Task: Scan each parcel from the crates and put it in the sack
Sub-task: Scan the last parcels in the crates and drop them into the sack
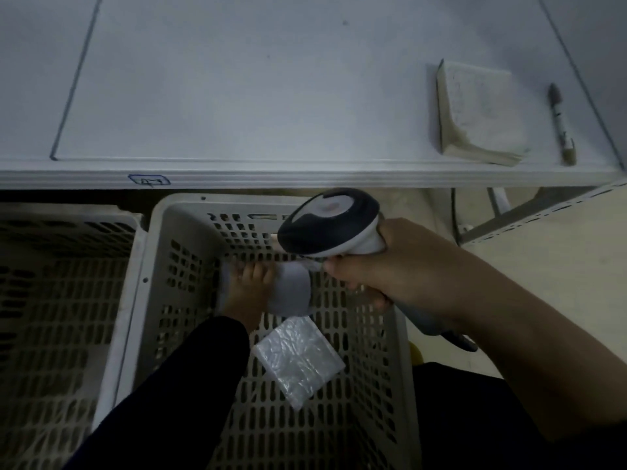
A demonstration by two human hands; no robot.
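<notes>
Grey parcel (292, 293) lies left-right in left hand (249, 290), scanner (329, 223) above.

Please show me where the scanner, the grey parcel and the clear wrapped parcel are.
scanner (330, 222): head view, on the top of its rounded head.
grey parcel (291, 291): head view, on its uncovered right half.
clear wrapped parcel (298, 359): head view, on the middle of its wrapping.

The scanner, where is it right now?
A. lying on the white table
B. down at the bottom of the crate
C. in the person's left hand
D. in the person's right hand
D: the right hand grips the scanner by its handle above the crate, while the left hand holds a grey parcel.
</notes>
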